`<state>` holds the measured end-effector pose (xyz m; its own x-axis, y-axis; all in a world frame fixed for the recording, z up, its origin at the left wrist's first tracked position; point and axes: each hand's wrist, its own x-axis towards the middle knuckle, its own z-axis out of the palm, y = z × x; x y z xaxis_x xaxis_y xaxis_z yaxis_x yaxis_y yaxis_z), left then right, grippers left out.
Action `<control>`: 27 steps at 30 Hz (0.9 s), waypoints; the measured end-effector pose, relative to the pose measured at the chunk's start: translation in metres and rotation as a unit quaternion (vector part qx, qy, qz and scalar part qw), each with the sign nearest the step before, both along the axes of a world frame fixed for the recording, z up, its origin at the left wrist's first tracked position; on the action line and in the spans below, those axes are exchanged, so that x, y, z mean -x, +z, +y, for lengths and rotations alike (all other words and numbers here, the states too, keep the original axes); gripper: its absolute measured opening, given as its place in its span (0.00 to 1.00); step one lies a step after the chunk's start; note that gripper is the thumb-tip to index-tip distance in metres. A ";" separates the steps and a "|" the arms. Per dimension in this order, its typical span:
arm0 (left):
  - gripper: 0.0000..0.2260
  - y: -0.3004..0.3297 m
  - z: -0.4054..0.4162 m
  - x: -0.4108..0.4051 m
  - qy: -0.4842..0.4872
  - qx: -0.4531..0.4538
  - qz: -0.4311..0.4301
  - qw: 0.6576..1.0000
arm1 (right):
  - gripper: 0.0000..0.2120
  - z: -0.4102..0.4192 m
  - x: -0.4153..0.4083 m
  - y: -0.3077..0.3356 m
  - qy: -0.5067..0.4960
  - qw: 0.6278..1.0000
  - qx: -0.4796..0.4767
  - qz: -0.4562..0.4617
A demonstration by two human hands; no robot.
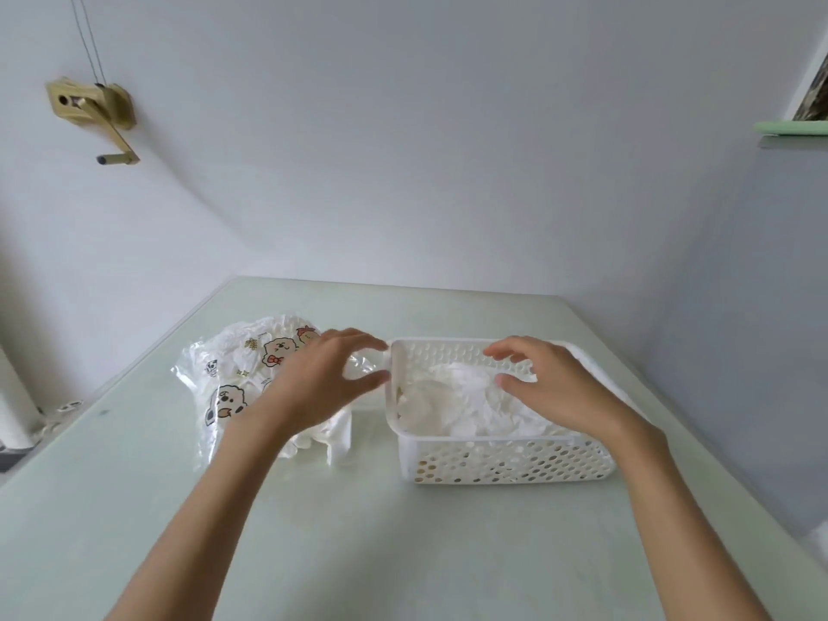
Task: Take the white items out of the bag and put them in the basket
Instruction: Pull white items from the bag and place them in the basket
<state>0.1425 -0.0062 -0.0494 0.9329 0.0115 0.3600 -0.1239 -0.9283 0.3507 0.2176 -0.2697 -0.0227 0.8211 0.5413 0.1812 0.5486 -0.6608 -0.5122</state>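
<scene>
Left hand (320, 380) spread loose over clear printed bag (251, 383), holding nothing. Right hand (549, 387) relaxed, empty, above white items (452, 401) heaped inside perforated basket (506, 459). Likely soft, light, crumply; best pinched by a fold.

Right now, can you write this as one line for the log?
left hand: open, over bag | right hand: open, over basket | white items: some in basket | table: holds both
</scene>
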 end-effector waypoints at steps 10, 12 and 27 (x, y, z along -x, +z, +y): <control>0.38 -0.003 0.080 0.043 0.070 0.043 0.226 0.971 | 0.08 0.134 0.092 -0.026 0.023 0.984 0.022 -0.173; 0.38 0.000 0.078 0.045 0.057 0.047 0.285 0.956 | 0.08 0.150 0.102 -0.029 0.020 0.981 0.140 -0.132; 0.21 -0.006 0.076 0.035 0.072 0.158 0.337 0.925 | 0.09 0.172 0.098 -0.058 -0.005 0.981 0.172 -0.089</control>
<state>0.1077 0.0693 -0.0553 0.9252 0.1582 -0.3449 0.3383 -0.7556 0.5609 0.1200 -0.0980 -0.0803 0.7988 0.5874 0.1303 0.6015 -0.7839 -0.1538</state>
